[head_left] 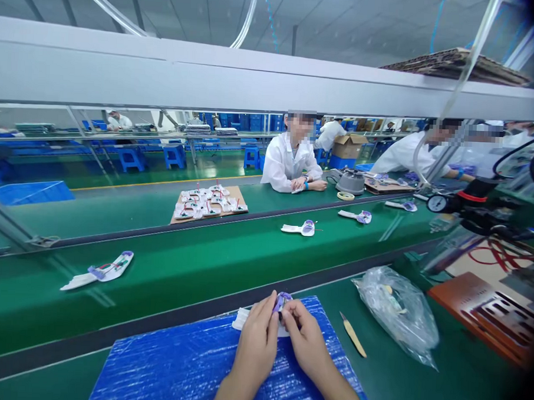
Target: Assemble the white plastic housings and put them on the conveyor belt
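A white plastic housing (240, 318) with a purple part (282, 300) at its far end lies on a blue film-wrapped board (166, 366). My left hand (259, 329) is closed over the housing and covers most of its middle. At the purple end, my right hand (304, 331) has thumb and fingers pinched together. A small dark bit shows between the hands, but what the right fingers hold is hidden. To the right of the board lies a knife-like tool with a pale handle (355, 338).
Similar housings (109, 268) lie spaced along the green conveyor (211, 250). Beyond it are a cardboard sheet of housings (211, 202) and a seated co-worker (290, 163). At right are a clear plastic bag (399, 312), a brown fixture (487, 316) and a pressure gauge (437, 202).
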Action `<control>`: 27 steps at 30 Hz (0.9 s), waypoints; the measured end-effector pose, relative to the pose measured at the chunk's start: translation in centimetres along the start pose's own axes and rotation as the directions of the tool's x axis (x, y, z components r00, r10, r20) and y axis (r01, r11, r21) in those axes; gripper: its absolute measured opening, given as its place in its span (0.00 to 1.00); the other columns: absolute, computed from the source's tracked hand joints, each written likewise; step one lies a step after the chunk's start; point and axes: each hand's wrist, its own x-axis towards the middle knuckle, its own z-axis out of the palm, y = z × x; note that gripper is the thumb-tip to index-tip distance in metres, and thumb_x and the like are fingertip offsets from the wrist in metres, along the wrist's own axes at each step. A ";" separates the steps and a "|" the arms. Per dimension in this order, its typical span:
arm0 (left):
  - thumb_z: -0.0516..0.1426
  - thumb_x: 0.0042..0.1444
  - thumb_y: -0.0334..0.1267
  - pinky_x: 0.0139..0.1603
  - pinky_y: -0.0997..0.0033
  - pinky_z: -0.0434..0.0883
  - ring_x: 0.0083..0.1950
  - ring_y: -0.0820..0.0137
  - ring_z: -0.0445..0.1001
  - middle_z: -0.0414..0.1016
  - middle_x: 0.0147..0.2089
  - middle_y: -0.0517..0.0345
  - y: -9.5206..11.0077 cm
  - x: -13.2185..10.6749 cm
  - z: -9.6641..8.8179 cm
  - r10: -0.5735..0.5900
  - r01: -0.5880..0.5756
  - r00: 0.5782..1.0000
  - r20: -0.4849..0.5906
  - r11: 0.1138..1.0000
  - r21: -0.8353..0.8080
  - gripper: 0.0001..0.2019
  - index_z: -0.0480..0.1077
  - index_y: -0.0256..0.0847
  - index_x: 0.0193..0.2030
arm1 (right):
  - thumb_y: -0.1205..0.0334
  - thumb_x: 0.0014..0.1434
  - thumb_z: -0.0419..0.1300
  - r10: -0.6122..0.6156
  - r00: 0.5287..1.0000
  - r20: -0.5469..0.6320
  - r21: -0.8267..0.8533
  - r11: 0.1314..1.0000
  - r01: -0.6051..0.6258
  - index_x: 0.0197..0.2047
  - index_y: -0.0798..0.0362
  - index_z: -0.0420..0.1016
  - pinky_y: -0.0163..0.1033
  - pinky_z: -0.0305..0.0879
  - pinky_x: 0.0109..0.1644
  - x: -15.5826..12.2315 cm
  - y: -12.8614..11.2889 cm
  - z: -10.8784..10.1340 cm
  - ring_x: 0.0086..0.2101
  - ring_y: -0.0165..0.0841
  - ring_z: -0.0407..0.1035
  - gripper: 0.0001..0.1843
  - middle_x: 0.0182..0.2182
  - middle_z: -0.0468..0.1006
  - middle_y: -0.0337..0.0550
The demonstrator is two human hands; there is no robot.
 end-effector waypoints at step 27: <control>0.46 0.67 0.39 0.52 0.60 0.64 0.60 0.60 0.62 0.58 0.64 0.45 -0.8 0.5 -3.4 -0.065 -0.004 0.752 -0.656 0.995 -0.103 0.16 0.59 0.43 0.59 | 0.51 0.53 0.60 0.060 0.997 -0.038 0.176 0.983 -0.053 0.39 0.52 0.75 0.37 0.71 0.29 16.2 1.2 8.9 0.33 0.36 0.73 0.15 0.33 0.78 0.44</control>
